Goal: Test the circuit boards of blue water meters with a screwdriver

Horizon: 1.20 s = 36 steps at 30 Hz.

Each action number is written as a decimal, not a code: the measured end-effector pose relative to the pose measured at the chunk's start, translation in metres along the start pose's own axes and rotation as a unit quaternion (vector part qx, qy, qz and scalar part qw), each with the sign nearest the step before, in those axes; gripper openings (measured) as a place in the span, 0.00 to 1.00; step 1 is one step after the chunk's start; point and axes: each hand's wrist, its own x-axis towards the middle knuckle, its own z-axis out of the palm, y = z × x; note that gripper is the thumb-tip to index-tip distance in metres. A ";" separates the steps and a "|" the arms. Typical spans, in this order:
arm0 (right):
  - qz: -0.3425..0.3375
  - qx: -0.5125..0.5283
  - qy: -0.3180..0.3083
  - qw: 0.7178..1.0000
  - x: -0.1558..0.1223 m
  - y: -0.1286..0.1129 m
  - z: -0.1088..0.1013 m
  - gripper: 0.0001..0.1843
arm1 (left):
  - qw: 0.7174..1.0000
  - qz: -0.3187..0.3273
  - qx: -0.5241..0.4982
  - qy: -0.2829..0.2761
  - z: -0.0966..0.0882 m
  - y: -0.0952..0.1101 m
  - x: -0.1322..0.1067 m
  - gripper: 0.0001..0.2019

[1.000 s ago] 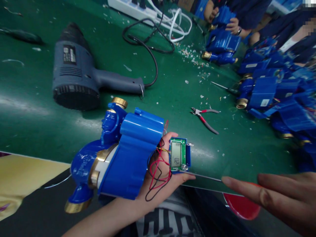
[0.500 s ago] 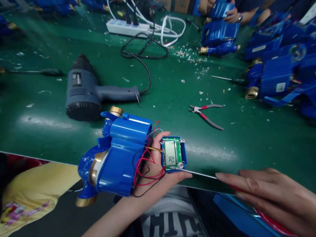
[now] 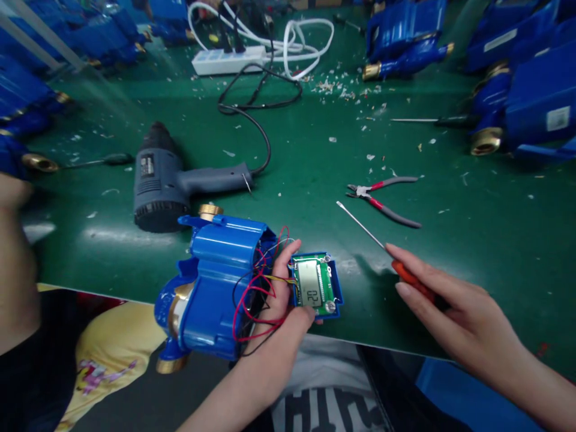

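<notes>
My left hand point(image 3: 281, 312) is closed around a small blue case with a green circuit board and display point(image 3: 310, 282), its thumb pressing on the lower edge. Red, black and yellow wires point(image 3: 245, 300) run from the board into a blue water meter point(image 3: 218, 285) with brass fittings, which sits left of that hand at the table's front edge. Pinched in my right hand point(image 3: 454, 312) is a screwdriver point(image 3: 407, 277) with an orange-red handle. Its shaft points up and left, the tip apart from the board and above the tabletop.
Red-and-grey cutting pliers point(image 3: 382, 201) lie open beyond the screwdriver. A grey heat gun point(image 3: 159, 186) rests at left, its black cord near a white power strip point(image 3: 229, 60). Further blue meters point(image 3: 405, 42) and another screwdriver point(image 3: 432, 121) are at right. A person's arm point(image 3: 15, 264) is at the left edge.
The screwdriver has moved from the board's lower edge up and to the right, its tip now pointing away. My left thumb has come down onto the board's edge. The view has shifted.
</notes>
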 end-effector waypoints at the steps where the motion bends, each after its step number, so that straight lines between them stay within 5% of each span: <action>1: 0.003 0.011 0.004 1.000 0.000 -0.002 0.003 0.26 | 0.999 -0.020 -0.024 -0.007 0.002 0.001 -0.001 0.36; 8: 0.041 0.133 0.019 0.990 0.005 -0.024 0.021 0.23 | 0.966 -0.082 -0.247 -0.017 0.014 0.012 -0.006 0.33; 18: 0.068 0.253 0.024 0.965 0.009 -0.031 0.036 0.27 | 0.954 -0.084 -0.288 -0.004 0.019 0.021 -0.001 0.28; 29: 0.063 0.217 0.043 0.973 0.036 -0.044 0.030 0.30 | 0.967 -0.081 -0.239 0.018 0.017 0.016 -0.003 0.25; 36: -0.086 0.028 -0.075 0.993 0.062 -0.053 0.018 0.45 | 0.976 -0.076 -0.201 0.036 0.015 0.017 -0.006 0.26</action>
